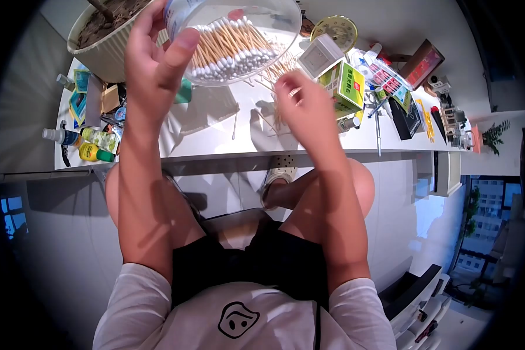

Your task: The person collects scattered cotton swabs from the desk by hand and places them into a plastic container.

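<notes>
Hanging past desk edge (221, 153), left hand (153, 64) grips tub (283, 22), right hand (308, 105) half-curled, hold unclear.

Looking from the head, forward and steeply down, over the white shirt (181, 315), close upon left hand (157, 67) and right hand (306, 111), towards the counter (213, 146).

Swabs (230, 49) are tan, white-tipped; the table (216, 143) white; a right-side box (348, 86) green and yellow; the near shirt (198, 312) white, black-printed.
</notes>
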A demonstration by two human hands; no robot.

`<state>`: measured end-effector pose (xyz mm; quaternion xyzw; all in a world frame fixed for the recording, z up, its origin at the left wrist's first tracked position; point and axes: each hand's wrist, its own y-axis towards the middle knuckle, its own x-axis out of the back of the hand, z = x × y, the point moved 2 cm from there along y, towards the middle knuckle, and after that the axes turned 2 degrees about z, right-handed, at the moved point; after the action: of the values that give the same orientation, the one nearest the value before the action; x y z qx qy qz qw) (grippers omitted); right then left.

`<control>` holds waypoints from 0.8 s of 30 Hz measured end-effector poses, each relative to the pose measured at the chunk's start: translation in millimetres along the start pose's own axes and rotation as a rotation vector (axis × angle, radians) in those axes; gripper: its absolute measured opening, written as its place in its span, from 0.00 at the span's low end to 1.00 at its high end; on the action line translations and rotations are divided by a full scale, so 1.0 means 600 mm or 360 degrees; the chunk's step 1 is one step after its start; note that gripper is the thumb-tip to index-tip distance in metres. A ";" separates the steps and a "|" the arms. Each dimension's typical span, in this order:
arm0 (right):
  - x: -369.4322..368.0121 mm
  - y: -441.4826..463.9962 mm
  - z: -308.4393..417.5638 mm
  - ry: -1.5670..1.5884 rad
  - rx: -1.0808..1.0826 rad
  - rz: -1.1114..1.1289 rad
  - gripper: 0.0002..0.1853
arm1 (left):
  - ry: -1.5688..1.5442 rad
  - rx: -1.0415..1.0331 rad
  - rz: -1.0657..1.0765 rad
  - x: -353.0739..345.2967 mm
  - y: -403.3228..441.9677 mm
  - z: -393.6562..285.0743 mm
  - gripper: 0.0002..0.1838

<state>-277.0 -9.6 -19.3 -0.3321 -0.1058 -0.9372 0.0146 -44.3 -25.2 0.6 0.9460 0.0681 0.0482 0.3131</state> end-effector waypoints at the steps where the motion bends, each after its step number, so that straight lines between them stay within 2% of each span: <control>1: -0.013 -0.006 -0.007 -0.0333 -0.0047 0.0389 0.12 | 0.0048 -0.0027 0.0006 0.002 0.001 -0.001 0.41; 5: -0.088 -0.041 0.000 -0.0657 -0.0040 0.0670 0.14 | 0.0033 -0.0033 0.0018 0.001 0.000 -0.001 0.39; 7: -0.120 -0.063 0.008 -0.0762 0.0037 0.0542 0.15 | 0.0007 -0.0027 0.0000 0.000 -0.002 0.001 0.38; 8: -0.134 -0.071 0.011 -0.0841 0.0093 0.0423 0.12 | 0.0014 -0.0023 -0.0001 0.000 -0.002 0.000 0.38; 12: -0.160 -0.076 0.001 -0.1202 0.0222 0.0417 0.09 | 0.0007 -0.0042 -0.0030 -0.002 -0.001 -0.001 0.38; 14: -0.163 -0.076 -0.001 -0.1405 0.0353 0.0276 0.06 | 0.0001 -0.0021 -0.0040 0.000 0.000 -0.003 0.39; 15: -0.160 -0.073 -0.002 -0.1406 0.0355 0.0271 0.06 | 0.0014 -0.0017 -0.0026 0.000 0.001 -0.005 0.39; 19: -0.083 -0.038 0.021 -0.0746 0.0141 0.0028 0.02 | -0.0009 -0.0002 -0.0060 0.003 0.002 -0.010 0.41; 21: -0.033 -0.016 0.023 -0.0636 0.0160 -0.0235 0.02 | -0.0006 -0.0005 -0.0079 0.006 0.002 -0.011 0.41; 23: 0.019 -0.008 0.022 -0.0526 0.0492 -0.0641 0.03 | -0.0001 -0.0010 -0.0104 0.009 0.002 -0.013 0.42; 24: 0.039 -0.008 0.029 -0.0379 0.0502 -0.0714 0.04 | 0.0006 0.0035 -0.0092 0.010 0.001 -0.016 0.43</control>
<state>-284.9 -0.3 7.3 -0.4018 -0.3219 -0.8433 -0.1539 -39.9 -18.8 8.9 0.9470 0.0964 0.0403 0.3039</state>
